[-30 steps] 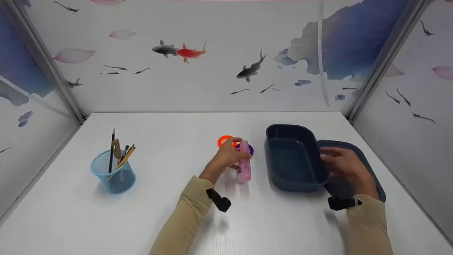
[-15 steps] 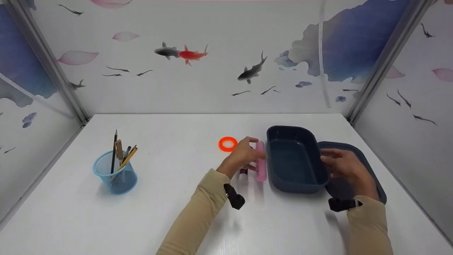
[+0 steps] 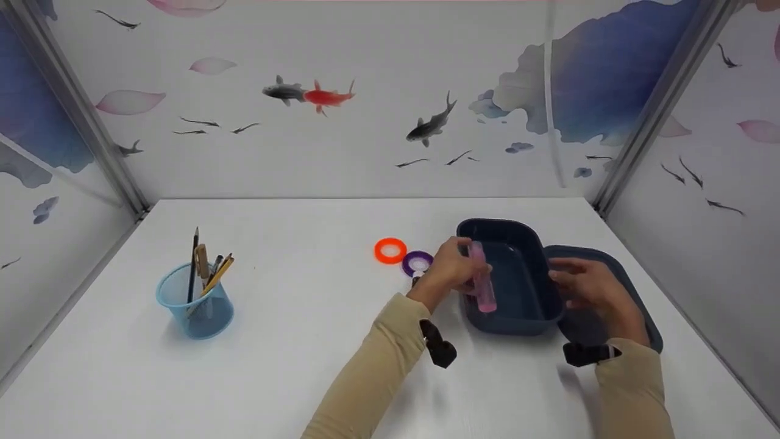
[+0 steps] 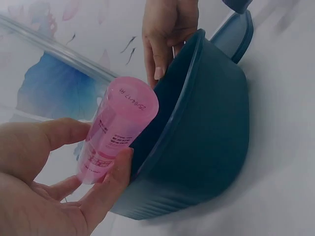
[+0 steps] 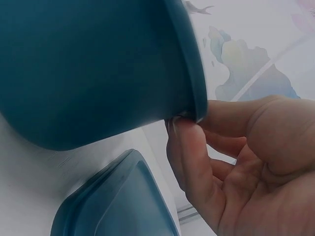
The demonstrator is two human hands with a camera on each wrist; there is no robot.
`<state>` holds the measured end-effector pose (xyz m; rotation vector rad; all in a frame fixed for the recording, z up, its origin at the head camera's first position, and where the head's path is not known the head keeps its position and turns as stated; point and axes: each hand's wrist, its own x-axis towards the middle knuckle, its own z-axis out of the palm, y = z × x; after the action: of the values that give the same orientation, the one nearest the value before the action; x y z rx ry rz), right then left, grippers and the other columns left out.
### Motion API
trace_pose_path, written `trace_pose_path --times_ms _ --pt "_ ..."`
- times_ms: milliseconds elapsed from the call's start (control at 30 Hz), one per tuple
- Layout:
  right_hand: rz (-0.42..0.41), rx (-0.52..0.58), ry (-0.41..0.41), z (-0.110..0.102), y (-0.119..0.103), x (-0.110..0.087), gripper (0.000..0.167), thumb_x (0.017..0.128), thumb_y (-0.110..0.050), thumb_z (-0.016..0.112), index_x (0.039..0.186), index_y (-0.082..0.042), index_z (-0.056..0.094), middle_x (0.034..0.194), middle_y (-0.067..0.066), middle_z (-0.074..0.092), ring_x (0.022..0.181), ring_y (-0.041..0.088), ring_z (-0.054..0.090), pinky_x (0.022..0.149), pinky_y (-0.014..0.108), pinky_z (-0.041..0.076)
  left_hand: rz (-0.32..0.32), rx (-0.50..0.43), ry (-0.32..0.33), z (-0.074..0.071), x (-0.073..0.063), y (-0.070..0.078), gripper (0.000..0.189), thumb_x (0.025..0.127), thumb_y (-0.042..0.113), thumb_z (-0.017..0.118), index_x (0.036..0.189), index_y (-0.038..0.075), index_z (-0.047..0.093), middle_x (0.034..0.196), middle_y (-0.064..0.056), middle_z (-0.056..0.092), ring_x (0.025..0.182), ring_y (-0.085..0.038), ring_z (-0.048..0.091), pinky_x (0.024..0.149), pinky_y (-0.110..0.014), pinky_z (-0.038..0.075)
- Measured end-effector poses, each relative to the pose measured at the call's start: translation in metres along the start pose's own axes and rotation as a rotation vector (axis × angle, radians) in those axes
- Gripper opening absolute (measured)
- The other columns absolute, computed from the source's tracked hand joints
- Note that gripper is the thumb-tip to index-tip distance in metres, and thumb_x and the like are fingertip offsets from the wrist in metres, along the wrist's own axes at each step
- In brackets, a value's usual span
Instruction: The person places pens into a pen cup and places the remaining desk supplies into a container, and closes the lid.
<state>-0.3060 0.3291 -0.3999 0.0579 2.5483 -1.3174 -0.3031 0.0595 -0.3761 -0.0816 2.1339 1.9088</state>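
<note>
In the head view my left hand (image 3: 448, 271) pinches a pink translucent tube (image 3: 483, 289) over the left part of a dark blue open box (image 3: 512, 325). The left wrist view shows the tube (image 4: 115, 130) tilted between thumb and fingers, its printed end towards the camera, close to the box wall (image 4: 206, 128). On the box's right side, my right hand (image 3: 591, 289) holds the rim. Thumb and fingers of that hand (image 5: 241, 162) meet at the rim corner in the right wrist view. Inside the box, the visible floor is bare.
A dark blue lid (image 3: 640, 311) lies right of the box, partly under the right hand. Left of the box are an orange ring (image 3: 378, 251) and a purple ring (image 3: 407, 266). A blue cup (image 3: 207, 317) with pencils and a cutter stands at the left.
My left hand has carried the pink tube rightwards from the table by the rings to over the box. The purple ring has come into view. My right hand stays at the rim.
</note>
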Motion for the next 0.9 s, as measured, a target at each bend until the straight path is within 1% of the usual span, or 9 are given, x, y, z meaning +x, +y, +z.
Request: trace_pose_path --times_ms 167,333,400,567,633,767,800,833,900 --pt "0.012 0.02 0.01 -0.001 -0.002 -0.001 0.063 0.102 -0.037 0.058 0.154 -0.007 0.038 0.15 0.023 0.049 0.113 0.015 0.064 0.081 0.028 0.058 0.053 0.021 0.001 0.023 -0.004 0.009 0.07 0.08 -0.006 0.075 0.143 0.011 0.051 0.11 -0.018 0.064 0.093 -0.032 0.071 0.07 -0.053 0.063" --pt "0.018 0.049 0.004 0.002 -0.004 0.0 0.061 0.101 -0.034 0.059 0.153 -0.007 0.04 0.144 0.02 0.056 0.11 0.013 0.066 0.082 0.03 0.058 0.051 0.069 0.047 0.037 -0.004 0.008 0.069 0.078 -0.007 0.077 0.14 0.009 0.053 0.112 -0.016 0.064 0.088 -0.029 0.071 0.066 -0.05 0.064" --pt "0.017 0.052 0.006 0.002 -0.004 0.0 0.061 0.101 -0.033 0.059 0.152 -0.007 0.04 0.144 0.02 0.056 0.11 0.013 0.066 0.081 0.03 0.059 0.048 0.075 0.066 0.039 -0.002 0.006 0.068 0.077 -0.007 0.077 0.139 0.007 0.053 0.112 -0.016 0.064 0.088 -0.029 0.071 0.064 -0.048 0.064" --pt "0.02 0.042 0.012 0.002 -0.004 -0.001 0.061 0.101 -0.034 0.059 0.153 -0.006 0.04 0.148 0.024 0.05 0.117 0.02 0.064 0.082 0.031 0.059 0.06 0.148 0.102 0.041 0.006 -0.002 0.065 0.078 -0.004 0.077 0.138 0.0 0.053 0.122 -0.018 0.063 0.097 -0.029 0.07 0.06 -0.041 0.064" --pt "0.021 0.045 0.012 0.003 -0.004 -0.001 0.061 0.102 -0.033 0.058 0.153 -0.006 0.039 0.149 0.026 0.048 0.119 0.022 0.063 0.083 0.031 0.059 0.06 0.166 0.107 0.041 0.007 -0.004 0.064 0.079 -0.004 0.077 0.138 -0.001 0.053 0.123 -0.019 0.063 0.093 -0.03 0.072 0.057 -0.04 0.063" --pt "0.018 0.052 0.019 0.005 -0.004 0.0 0.062 0.102 -0.033 0.058 0.153 -0.006 0.038 0.149 0.026 0.049 0.116 0.021 0.065 0.084 0.033 0.06 0.068 0.227 0.087 0.041 0.004 -0.003 0.047 0.094 0.006 0.064 0.139 -0.001 0.051 0.105 -0.019 0.073 0.078 -0.035 0.075 0.055 -0.042 0.062" --pt "0.016 0.048 0.02 0.005 -0.003 0.001 0.062 0.102 -0.034 0.058 0.154 -0.006 0.038 0.149 0.026 0.048 0.115 0.02 0.065 0.084 0.033 0.059 0.072 0.24 0.08 0.041 0.003 -0.003 0.043 0.098 0.008 0.058 0.139 -0.002 0.051 0.105 -0.021 0.073 0.073 -0.038 0.075 0.055 -0.044 0.062" --pt "0.016 0.045 0.021 0.005 -0.003 0.001 0.063 0.101 -0.034 0.059 0.154 -0.006 0.038 0.149 0.026 0.048 0.113 0.02 0.065 0.084 0.033 0.059 0.085 0.286 0.085 0.041 0.002 -0.003 0.041 0.1 0.011 0.055 0.139 -0.002 0.052 0.106 -0.02 0.074 0.077 -0.035 0.075 0.06 -0.042 0.063" --pt "0.015 0.042 0.019 0.005 -0.002 0.001 0.063 0.101 -0.035 0.059 0.154 -0.006 0.038 0.148 0.026 0.049 0.111 0.018 0.066 0.083 0.032 0.059 0.073 0.29 0.076 0.041 0.001 -0.004 0.042 0.099 0.008 0.053 0.14 -0.002 0.051 0.114 -0.021 0.072 0.078 -0.037 0.076 0.065 -0.044 0.064"
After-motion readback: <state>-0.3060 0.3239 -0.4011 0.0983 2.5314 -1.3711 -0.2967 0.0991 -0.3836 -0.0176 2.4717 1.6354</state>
